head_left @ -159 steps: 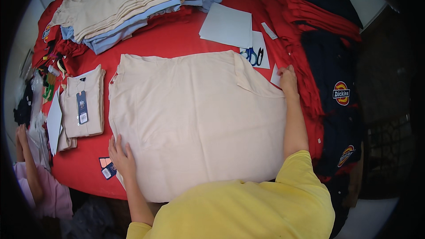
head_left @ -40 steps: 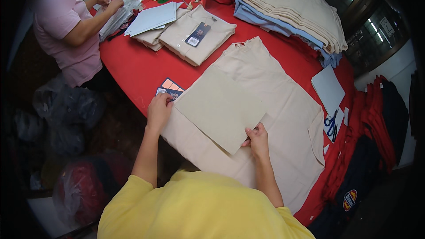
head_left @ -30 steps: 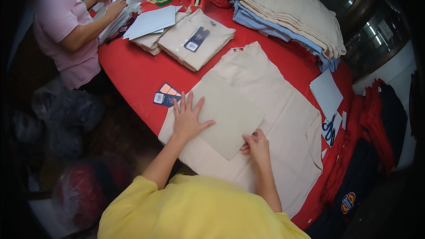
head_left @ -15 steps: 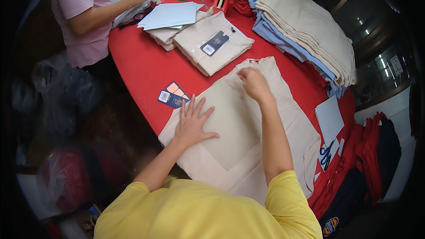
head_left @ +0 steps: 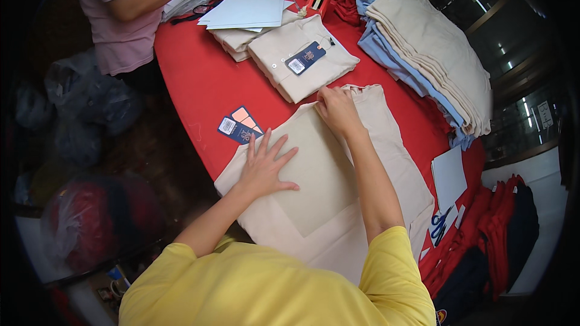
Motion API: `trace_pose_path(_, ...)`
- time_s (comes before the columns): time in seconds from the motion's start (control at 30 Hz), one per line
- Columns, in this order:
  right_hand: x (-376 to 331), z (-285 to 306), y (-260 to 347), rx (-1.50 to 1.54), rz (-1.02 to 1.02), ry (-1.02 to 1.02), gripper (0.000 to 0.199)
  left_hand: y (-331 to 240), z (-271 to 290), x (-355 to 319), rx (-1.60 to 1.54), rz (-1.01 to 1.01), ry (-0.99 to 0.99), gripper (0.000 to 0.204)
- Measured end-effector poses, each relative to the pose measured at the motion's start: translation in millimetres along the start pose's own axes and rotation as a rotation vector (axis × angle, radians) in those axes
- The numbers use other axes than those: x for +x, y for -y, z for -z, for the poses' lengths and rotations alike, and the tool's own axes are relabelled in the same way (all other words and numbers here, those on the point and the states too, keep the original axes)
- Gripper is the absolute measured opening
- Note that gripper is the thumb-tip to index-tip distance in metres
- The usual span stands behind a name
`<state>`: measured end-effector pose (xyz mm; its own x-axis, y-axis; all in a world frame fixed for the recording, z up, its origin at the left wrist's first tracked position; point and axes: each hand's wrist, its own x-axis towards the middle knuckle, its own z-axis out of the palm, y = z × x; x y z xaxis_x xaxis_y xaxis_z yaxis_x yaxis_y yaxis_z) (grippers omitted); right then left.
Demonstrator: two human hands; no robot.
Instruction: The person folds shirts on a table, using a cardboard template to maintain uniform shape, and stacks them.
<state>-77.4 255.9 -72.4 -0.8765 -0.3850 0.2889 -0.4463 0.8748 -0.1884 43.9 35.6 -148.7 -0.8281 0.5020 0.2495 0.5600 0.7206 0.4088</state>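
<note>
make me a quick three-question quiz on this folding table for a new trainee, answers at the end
1. Which grip lies with its fingers spread on the pale grey-green card?
2. True or false: the blue scissors lie on top of the folded garment.
3. What colour is the hang tag on the folded garment? A) red B) dark blue C) green

Key:
1. The left grip.
2. False: the blue scissors lie to the right of the spread garment.
3. B
</note>
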Motion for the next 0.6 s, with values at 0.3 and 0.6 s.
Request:
trace_pose_path(0.3, -9, -13, -15, -0.024, -0.309, 0.235, 0.021, -1, 3, -1, -0.007, 0.047, 0.005, 0.093)
trace_pose_path(0.6, -18, 36, -18, 0.058, -0.199, 0.343, 0.021, -5, 8, -2, 0.012, 0.086, 0.02, 0.096)
